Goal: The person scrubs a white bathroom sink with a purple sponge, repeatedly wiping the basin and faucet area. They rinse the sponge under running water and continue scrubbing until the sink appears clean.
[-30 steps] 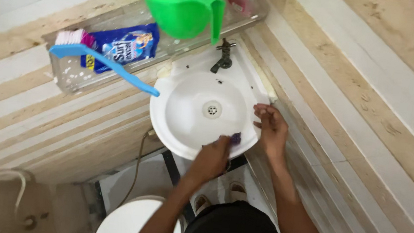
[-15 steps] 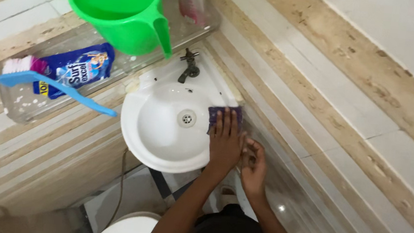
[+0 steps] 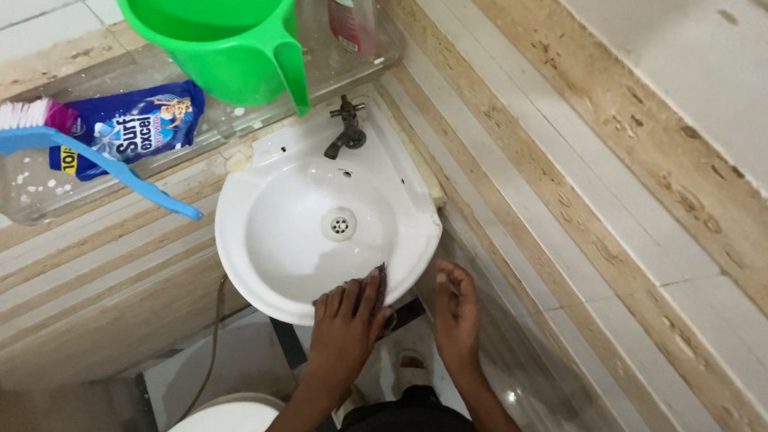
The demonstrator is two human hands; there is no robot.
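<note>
Blue-handled scrubbing brush [image 3: 83,157], pink and white bristles at its far end, lies flat across a clear shelf [image 3: 15,198] fixed to the striped wall tile, its long handle overhanging the shelf edge toward the basin, within easy reach. Blue detergent sachet [image 3: 127,133] lies flat on the same shelf, just beside the bristles. Green plastic jug [image 3: 211,20] stands upright further along the shelf, handle turned toward the basin, mouth open and apparently empty. Bottle [image 3: 351,5], only partly in view, stands at the shelf's end near the corner. Dark metal tap [image 3: 347,128] is mounted at the back of a small white corner wash basin [image 3: 272,225]; drain [image 3: 339,226] sits at the bowl's centre. Left hand [image 3: 348,310] lies palm-down on the near rim of the basin, fingers together, pressing a dark purple scouring pad [image 3: 379,280] against the rim's inner edge, so the pad sits between fingers and porcelain. Right hand [image 3: 454,310] hangs loosely curled and empty just beside the basin's outer edge, near the wall; whether it touches the basin cannot be told. White toilet lid [image 3: 218,424] shows below.
</note>
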